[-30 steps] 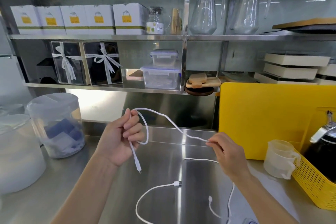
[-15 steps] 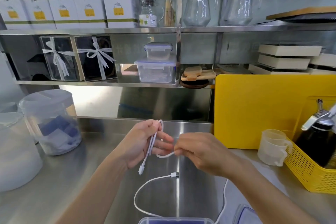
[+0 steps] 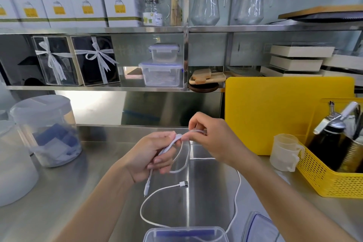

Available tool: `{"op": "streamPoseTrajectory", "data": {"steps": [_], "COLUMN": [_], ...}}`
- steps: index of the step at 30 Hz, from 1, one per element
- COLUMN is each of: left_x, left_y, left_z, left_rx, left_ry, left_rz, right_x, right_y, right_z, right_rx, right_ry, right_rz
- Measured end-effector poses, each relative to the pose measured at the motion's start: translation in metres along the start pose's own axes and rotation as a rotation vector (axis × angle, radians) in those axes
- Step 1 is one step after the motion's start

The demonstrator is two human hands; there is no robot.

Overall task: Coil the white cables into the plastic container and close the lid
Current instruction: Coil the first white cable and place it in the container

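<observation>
My left hand [image 3: 152,156] grips a white cable [image 3: 167,148] folded into loops, one plug end dangling below the palm. My right hand [image 3: 214,139] pinches the same cable's top bend next to my left fingertips. A loose loop hangs between both hands. A second white cable [image 3: 157,192] lies on the steel counter, its USB plug pointing right. The clear plastic container [image 3: 184,235] sits at the bottom edge, cut off. Its lid [image 3: 259,228] lies to the right, partly hidden by my right arm.
Two frosted round jars [image 3: 46,129] stand at the left. A yellow cutting board [image 3: 275,116], a small measuring cup [image 3: 285,152] and a yellow basket [image 3: 330,179] holding a dark bottle are on the right. Shelves with boxes, pitchers and containers are behind.
My right hand came in from the right to meet my left, adding loops of cable to the bundle. The view tilted down, bringing the container and lid into sight.
</observation>
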State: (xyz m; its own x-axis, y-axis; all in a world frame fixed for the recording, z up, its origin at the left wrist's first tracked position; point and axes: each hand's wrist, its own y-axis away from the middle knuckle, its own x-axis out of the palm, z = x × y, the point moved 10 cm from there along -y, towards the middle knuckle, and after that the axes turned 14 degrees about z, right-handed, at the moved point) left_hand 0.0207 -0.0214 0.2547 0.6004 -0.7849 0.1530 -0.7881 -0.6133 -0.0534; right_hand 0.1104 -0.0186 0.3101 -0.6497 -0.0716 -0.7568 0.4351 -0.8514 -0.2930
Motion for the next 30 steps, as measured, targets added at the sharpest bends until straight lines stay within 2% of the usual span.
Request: {"op": "streamPoseTrajectory", "data": {"steps": [3,7,10,16,20,23,27,30], "left_x": [-0.007,0.002,0.008,0.008,0.006,0.0,0.0,0.004], "left_y": [0.005,0.004,0.005,0.01,0.015,0.018,0.022,0.027], "left_z": [0.003,0.015,0.016,0.018,0.021,0.014,-0.002,-0.011], "left_rx": [-0.002,-0.107,-0.083,-0.055,-0.067,0.02,0.163,0.222], "left_ry": [0.08,-0.047,0.075,0.048,0.071,0.13,0.26,0.378], "left_rz": [-0.017,0.046,0.094,0.064,0.052,0.019,0.022,0.089], "right_x": [-0.013,-0.022,-0.032,-0.026,-0.039,-0.042,-0.033,-0.043], "right_y": [0.004,0.008,0.013,0.017,0.02,0.022,0.024,0.037], "right_z": [-0.006,0.004,0.006,0.005,-0.004,-0.019,-0.039,-0.06], "right_rx": [0.029,-0.004,-0.036,-0.117,-0.047,0.035,0.025,0.052], "right_ry": [-0.025,0.302,0.397,0.446,0.451,0.382,0.313,0.265], "right_rz": [-0.018,-0.152,-0.268,-0.24,-0.297,-0.295,-0.248,-0.358]}}
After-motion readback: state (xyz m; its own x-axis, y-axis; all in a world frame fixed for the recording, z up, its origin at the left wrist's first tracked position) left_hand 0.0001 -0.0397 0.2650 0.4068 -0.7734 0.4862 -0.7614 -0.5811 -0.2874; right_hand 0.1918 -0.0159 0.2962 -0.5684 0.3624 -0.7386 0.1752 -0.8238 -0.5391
